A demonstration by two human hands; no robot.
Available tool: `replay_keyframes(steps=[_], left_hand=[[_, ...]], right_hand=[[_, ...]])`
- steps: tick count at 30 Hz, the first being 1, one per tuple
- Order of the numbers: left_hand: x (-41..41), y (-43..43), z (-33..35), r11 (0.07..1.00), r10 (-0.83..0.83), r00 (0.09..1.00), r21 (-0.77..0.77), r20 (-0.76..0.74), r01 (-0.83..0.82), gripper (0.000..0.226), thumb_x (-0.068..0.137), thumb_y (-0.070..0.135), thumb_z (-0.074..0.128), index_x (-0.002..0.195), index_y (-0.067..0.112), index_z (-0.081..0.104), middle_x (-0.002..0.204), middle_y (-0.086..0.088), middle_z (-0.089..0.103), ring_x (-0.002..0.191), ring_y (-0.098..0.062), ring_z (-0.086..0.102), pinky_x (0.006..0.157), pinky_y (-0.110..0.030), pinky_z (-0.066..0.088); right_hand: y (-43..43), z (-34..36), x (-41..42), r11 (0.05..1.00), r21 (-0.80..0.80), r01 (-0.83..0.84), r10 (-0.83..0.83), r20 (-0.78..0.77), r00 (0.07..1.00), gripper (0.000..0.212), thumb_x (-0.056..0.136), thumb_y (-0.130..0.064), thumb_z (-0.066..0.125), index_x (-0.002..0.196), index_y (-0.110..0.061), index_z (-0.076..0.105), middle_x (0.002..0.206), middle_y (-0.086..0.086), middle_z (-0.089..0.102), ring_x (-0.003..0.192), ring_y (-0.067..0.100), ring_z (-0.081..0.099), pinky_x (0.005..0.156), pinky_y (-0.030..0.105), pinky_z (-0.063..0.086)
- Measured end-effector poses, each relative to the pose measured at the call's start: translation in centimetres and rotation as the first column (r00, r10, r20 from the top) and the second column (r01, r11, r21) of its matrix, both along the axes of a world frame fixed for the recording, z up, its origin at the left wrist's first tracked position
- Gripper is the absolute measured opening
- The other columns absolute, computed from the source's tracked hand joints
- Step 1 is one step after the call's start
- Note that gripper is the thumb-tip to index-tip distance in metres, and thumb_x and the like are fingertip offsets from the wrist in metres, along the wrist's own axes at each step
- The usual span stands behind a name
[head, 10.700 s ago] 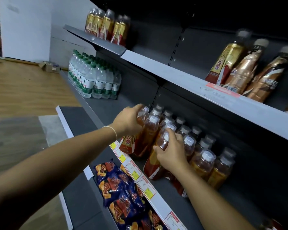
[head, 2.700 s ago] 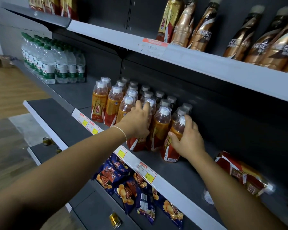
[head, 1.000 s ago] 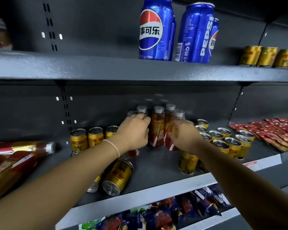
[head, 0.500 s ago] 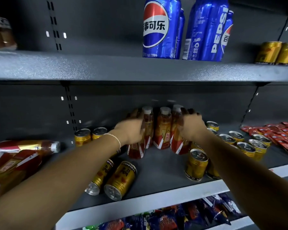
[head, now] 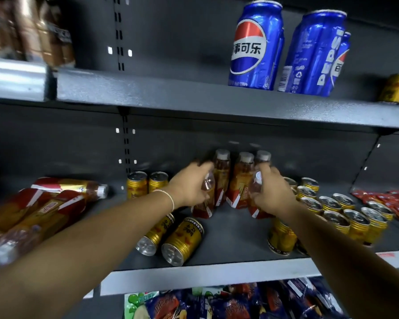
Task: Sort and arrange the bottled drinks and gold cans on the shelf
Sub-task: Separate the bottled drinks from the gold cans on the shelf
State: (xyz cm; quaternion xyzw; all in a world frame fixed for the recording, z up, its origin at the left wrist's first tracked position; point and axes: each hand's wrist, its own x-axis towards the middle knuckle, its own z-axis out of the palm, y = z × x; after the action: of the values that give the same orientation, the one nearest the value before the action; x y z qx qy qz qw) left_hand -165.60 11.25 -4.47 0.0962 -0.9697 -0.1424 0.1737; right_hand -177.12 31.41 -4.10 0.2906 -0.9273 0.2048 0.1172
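Left hand (head: pixel 189 189) and right hand (head: pixel 271 192) each wrap one tea bottle (head: pixel 221 173), mid-shelf (head: pixel 228 236). Right gold cans (head: pixel 346 215) stand grouped; two fallen cans (head: pixel 182 240) and toppled bottles (head: pixel 62 199) left remain unsorted.

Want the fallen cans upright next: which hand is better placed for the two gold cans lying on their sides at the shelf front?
Probably left: the left hand sits almost above the two toppled gold cans; the right hand is farther right.

Glossy metal gold cans (head: pixel 182 241) on a matt, speckled grey shelf (head: pixel 228 240).
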Motion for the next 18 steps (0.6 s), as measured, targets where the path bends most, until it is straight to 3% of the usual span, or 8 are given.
replay_keyframes(steps=[4,7,8,11,14,18], left_hand=[[1.4,0.4,-0.3,0.999,0.048,0.99,-0.007,-0.13,-0.049,0.08,0.072,0.028,0.081,0.139,0.032,0.037,0.127,-0.008,0.05,0.105,-0.03,0.06,0.079,-0.032,0.05],[3.1,-0.4,2.2,0.994,0.105,0.964,0.002,-0.244,-0.108,0.049,0.069,0.037,0.074,0.114,0.034,0.056,0.093,0.004,0.062,0.093,-0.024,0.066,0.07,-0.026,0.048],[4.0,-0.9,3.3,0.991,0.13,0.956,0.039,-0.261,-0.124,0.044,0.069,0.039,0.073,0.109,0.036,0.055,0.087,0.008,0.059,0.089,-0.021,0.065,0.069,-0.024,0.045],[7.2,-3.0,6.3,0.963,0.184,0.944,0.244,-0.274,-0.116,0.056,0.068,0.04,0.076,0.118,0.036,0.052,0.098,0.014,0.057,0.091,-0.013,0.058,0.074,-0.026,0.05],[11.2,-5.1,8.3,0.929,0.212,0.956,0.346,-0.201,-0.133,0.039,0.059,0.039,0.076,0.095,0.033,0.06,0.09,0.008,0.066,0.086,-0.016,0.064,0.074,-0.033,0.056],[17.0,-7.7,8.6,0.906,0.29,0.953,0.345,-0.083,-0.246,0.038,0.052,0.043,0.079,0.086,0.028,0.07,0.083,0.008,0.069,0.078,-0.012,0.064,0.071,-0.031,0.056]], right_hand=[[-0.8,0.7,2.8,0.998,0.002,-0.056,0.055,-0.155,0.986,0.077,0.076,-0.018,0.076,0.139,-0.028,0.033,0.134,0.009,0.043,0.122,0.032,0.048,0.093,0.045,0.052],[-1.8,1.8,5.4,0.993,-0.037,-0.115,0.101,-0.266,0.959,0.069,0.079,-0.025,0.073,0.137,-0.028,0.035,0.131,0.01,0.038,0.122,0.035,0.044,0.097,0.048,0.048],[-2.2,2.2,6.2,0.99,-0.054,-0.127,0.107,-0.284,0.953,0.065,0.082,-0.028,0.071,0.137,-0.028,0.035,0.13,0.011,0.038,0.122,0.035,0.043,0.097,0.048,0.047],[-4.1,3.6,9.0,0.975,-0.118,-0.19,0.148,-0.295,0.944,0.06,0.086,-0.039,0.067,0.135,-0.026,0.035,0.126,0.012,0.043,0.118,0.032,0.045,0.093,0.045,0.048],[-6.6,5.1,11.7,0.941,-0.198,-0.274,0.223,-0.245,0.943,0.05,0.084,-0.046,0.068,0.12,-0.024,0.04,0.107,0.001,0.048,0.097,0.018,0.052,0.072,0.029,0.047],[-11.0,6.5,15.6,0.868,-0.308,-0.39,0.39,-0.061,0.919,0.036,0.081,-0.049,0.072,0.095,-0.03,0.046,0.09,-0.009,0.053,0.072,0.006,0.057,0.049,0.016,0.04]])
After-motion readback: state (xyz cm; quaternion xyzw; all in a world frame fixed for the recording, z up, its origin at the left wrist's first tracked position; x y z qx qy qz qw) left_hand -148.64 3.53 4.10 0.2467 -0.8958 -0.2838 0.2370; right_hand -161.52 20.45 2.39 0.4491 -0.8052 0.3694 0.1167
